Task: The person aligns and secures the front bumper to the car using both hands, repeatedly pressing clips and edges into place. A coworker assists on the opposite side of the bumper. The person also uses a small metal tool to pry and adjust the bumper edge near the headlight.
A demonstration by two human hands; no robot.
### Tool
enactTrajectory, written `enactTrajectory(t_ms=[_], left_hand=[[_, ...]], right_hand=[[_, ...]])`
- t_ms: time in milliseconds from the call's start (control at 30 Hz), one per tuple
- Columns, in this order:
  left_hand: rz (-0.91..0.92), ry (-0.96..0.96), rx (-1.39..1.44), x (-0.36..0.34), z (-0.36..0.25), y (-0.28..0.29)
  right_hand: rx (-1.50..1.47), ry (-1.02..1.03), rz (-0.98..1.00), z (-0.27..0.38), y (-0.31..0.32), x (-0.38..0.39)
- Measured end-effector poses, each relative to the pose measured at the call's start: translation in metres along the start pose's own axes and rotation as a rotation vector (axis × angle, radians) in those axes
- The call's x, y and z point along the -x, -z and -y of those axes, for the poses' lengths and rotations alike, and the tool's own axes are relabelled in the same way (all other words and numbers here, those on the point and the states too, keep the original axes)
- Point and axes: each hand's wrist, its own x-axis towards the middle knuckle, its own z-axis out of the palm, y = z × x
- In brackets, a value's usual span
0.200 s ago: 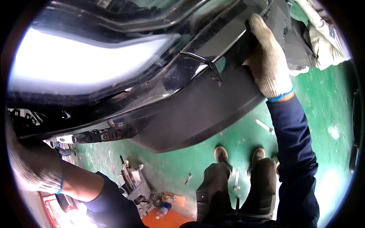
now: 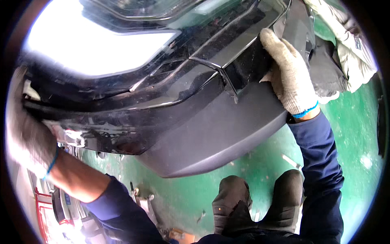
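Note:
A large car bumper (image 2: 219,118), glossy black above and matte dark grey below, spans the middle of the head view in front of a car body. My right hand (image 2: 290,75), in a white knit glove with a blue cuff, grips its right part. The thumb side lies by a shiny trim edge, and the other fingers are partly hidden. At the far left, my left hand (image 2: 30,136), gloved alike and slightly blurred, wraps the bumper's other side with fingertips over its upper edge. A bright white headlight (image 2: 97,44) shows above the bumper.
Pale cloth (image 2: 357,57) hangs at the upper right beside dark material. Below lies a green floor (image 2: 345,122) with a pale strip-like tool (image 2: 291,161) on it. A red frame (image 2: 44,211) stands at lower left. My knees (image 2: 231,195) are below the bumper.
The bumper and headlight sit differently in view; the bumper's lower edge appears lower. My left hand has moved up along the bumper's left side. The right hand keeps its hold.

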Motion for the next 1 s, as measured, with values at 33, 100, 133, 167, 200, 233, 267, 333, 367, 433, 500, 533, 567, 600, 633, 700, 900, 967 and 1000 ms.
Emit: enactTrajectory(t_ms=[33,100,133,167,200,233,267,333,367,433,500,533,567,600,633,700,900,967,1000], left_hand=[[0.027,-0.026,-0.064,0.012,0.02,0.005],[-0.265,0.456,0.338,0.004,-0.032,-0.013],[-0.264,0.402,0.274,0.0,-0.031,-0.013],[-0.265,0.362,0.238,-0.002,-0.033,-0.022],[-0.34,0.37,0.112,-0.002,-0.039,-0.032],[-0.306,0.43,0.178,-0.004,-0.035,-0.034],[-0.302,0.452,0.187,-0.004,-0.028,-0.039],[-0.317,0.45,0.175,-0.006,-0.033,-0.045],[-0.295,0.441,0.182,-0.006,-0.023,-0.047],[-0.308,0.456,0.153,-0.007,-0.021,-0.053],[-0.29,0.469,0.166,-0.005,-0.02,-0.052],[-0.28,0.473,0.173,-0.005,-0.019,-0.051],[-0.281,0.438,0.148,-0.004,-0.016,-0.051],[-0.283,0.404,0.122,-0.003,-0.012,-0.051],[-0.284,0.367,0.094,-0.002,-0.007,-0.05],[-0.263,0.342,0.109,0.0,0.001,-0.046],[-0.33,0.37,0.048,-0.006,-0.028,-0.027],[-0.361,0.418,0.059,-0.006,-0.034,-0.025],[-0.368,0.431,0.073,-0.006,-0.035,-0.026]], right_hand=[[0.041,-0.003,-0.009,-0.006,-0.003,-0.001],[0.052,0.114,-0.012,-0.018,-0.003,-0.009],[0.041,0.119,-0.002,-0.019,-0.003,-0.011],[0.055,0.123,-0.012,-0.021,0.0,-0.014],[0.057,0.143,-0.013,-0.023,0.002,-0.019],[0.072,0.155,-0.01,-0.026,0.004,-0.023],[0.086,0.168,-0.007,-0.029,0.007,-0.027],[0.118,0.169,0.007,-0.033,0.013,-0.037],[0.099,0.179,0.017,-0.036,0.015,-0.04],[0.062,0.186,0.031,-0.038,0.014,-0.042],[0.025,0.181,0.038,-0.037,0.01,-0.041],[0.005,0.175,0.039,-0.036,0.007,-0.041],[0.02,0.161,0.033,-0.036,0.006,-0.041],[0.034,0.148,0.027,-0.035,0.005,-0.041],[0.046,0.135,0.023,-0.034,0.004,-0.042],[0.039,0.114,0.019,-0.033,-0.001,-0.043],[0.046,0.114,-0.034,-0.023,0.004,-0.044],[0.091,0.136,-0.076,-0.023,0.003,-0.044],[0.114,0.148,-0.091,-0.022,0.003,-0.042]])
